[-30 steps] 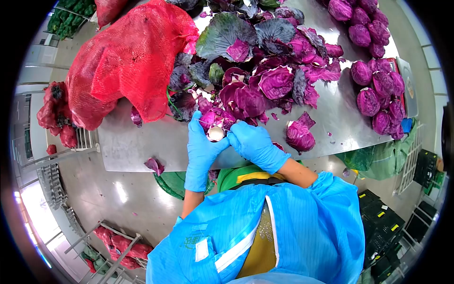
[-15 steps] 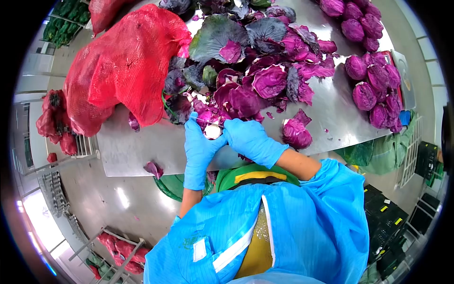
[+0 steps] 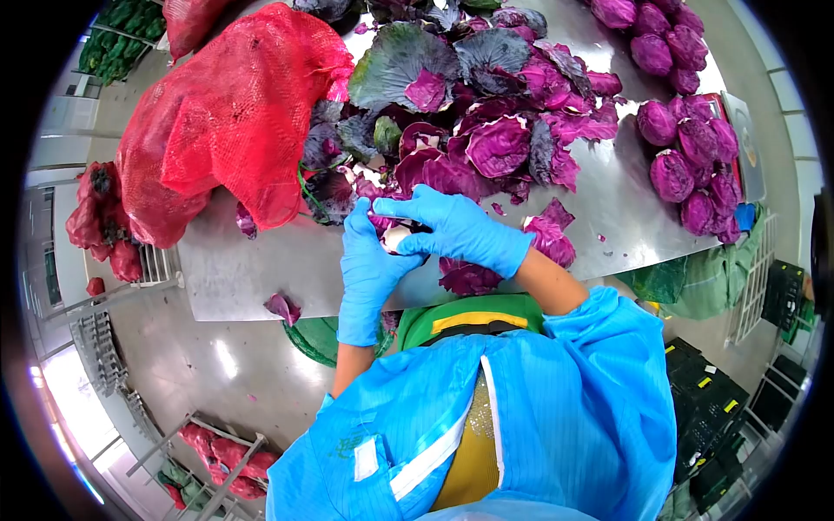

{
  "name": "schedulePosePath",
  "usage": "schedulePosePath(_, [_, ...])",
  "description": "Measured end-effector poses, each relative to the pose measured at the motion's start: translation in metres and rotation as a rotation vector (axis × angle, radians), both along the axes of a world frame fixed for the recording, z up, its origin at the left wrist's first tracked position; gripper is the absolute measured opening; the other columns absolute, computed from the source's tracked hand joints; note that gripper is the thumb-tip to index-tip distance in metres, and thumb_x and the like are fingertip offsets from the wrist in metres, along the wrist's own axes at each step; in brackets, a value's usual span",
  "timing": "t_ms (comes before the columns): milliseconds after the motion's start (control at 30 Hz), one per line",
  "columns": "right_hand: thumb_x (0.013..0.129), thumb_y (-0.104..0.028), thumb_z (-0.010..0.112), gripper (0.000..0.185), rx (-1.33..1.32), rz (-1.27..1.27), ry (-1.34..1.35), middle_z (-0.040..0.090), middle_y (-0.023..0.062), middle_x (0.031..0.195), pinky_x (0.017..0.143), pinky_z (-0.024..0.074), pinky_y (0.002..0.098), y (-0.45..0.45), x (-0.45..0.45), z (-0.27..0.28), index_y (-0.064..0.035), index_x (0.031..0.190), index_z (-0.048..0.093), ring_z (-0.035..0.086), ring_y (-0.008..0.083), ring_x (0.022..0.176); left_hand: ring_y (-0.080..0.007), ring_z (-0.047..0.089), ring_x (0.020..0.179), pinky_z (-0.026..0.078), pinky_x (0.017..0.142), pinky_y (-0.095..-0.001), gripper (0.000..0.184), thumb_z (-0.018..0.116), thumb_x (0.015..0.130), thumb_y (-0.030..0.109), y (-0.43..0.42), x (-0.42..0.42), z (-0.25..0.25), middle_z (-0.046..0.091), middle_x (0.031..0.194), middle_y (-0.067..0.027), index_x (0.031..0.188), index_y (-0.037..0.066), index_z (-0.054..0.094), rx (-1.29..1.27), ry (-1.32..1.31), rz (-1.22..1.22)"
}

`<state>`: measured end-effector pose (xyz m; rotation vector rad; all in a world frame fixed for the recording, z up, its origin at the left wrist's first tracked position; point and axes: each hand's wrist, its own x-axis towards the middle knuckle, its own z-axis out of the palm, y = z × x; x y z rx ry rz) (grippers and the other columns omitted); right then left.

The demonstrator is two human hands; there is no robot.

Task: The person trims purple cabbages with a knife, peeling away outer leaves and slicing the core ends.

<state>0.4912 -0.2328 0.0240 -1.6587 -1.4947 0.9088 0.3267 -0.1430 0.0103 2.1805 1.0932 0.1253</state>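
Observation:
A red cabbage [image 3: 397, 239] with its pale cut stem end facing me is held between both gloved hands at the near side of the table. My left hand [image 3: 372, 260] is wrapped round its left side, thumb up along it. From the right, my right hand [image 3: 456, 227] curls its fingers over the top of the cabbage, covering most of it. Whether a blade is in that hand cannot be made out. A loose purple leaf [image 3: 469, 276] lies just below my right wrist. Beyond the hands rises a heap of stripped red cabbage leaves [image 3: 452, 174].
A large red mesh sack [image 3: 234, 122] lies to the left. Trimmed cabbages [image 3: 695, 143] are grouped at the right, with more behind. Another cabbage [image 3: 549, 239] sits right of my hands. The metal table [image 3: 234, 291] ends close to my body; one leaf [image 3: 283, 307] overhangs its edge.
My right hand has shifted up and over the cabbage, its fingers now reaching across the top. The loose leaf beneath it is more exposed. My left hand stays nearly in place.

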Motion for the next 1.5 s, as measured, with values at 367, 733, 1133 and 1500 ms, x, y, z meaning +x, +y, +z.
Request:
schedulePosePath(367, [0.082,-0.033,0.073,0.050,0.181,-0.462,-0.117,0.064,0.0090,0.092,0.072,0.0519,0.0337,-0.009,0.018,-0.029,-0.0148,0.127,0.060,0.065,0.0209,0.080,-0.0324,0.047,0.123,0.041,0.102,-0.0420,0.110,0.089,0.054,0.028,0.003,-0.022,-0.012,0.041,0.135,-0.0185,0.142,0.001,0.029,-0.066,-0.297,-0.062])
schedulePosePath(733, [0.080,-0.013,0.071,0.050,0.152,0.072,0.198,0.052,0.0107,0.127,0.098,0.0447,0.0337,0.005,0.003,-0.017,-0.0200,0.129,0.061,0.053,0.0253,0.116,-0.0297,0.050,0.119,0.045,0.099,-0.0402,0.110,0.089,0.055,0.029,0.007,-0.019,-0.010,0.045,0.128,-0.0181,0.142,0.001,0.029,-0.322,-0.346,0.010])
schedulePosePath(1133, [0.075,-0.007,0.065,0.042,0.476,-0.222,-0.535,0.063,0.0069,0.099,0.056,0.0534,0.0360,0.009,0.032,-0.020,-0.0141,0.116,0.060,0.064,0.0266,0.081,-0.0339,0.048,0.122,0.042,0.103,-0.0420,0.114,0.090,0.051,0.030,0.016,-0.015,-0.008,0.045,0.133,-0.0201,0.142,-0.001,0.029,-0.119,-0.259,-0.113])
schedulePosePath(1500, [0.075,-0.026,0.080,0.069,-0.025,-0.218,0.326,0.061,0.0110,0.115,0.091,0.0469,0.0332,0.000,-0.007,-0.028,-0.0147,0.137,0.052,0.059,0.0234,0.106,-0.0383,0.045,0.125,0.042,0.102,-0.0451,0.107,0.089,0.057,0.030,-0.002,-0.022,0.016,0.038,0.137,-0.0216,0.144,0.004,0.031,-0.075,-0.183,-0.021])
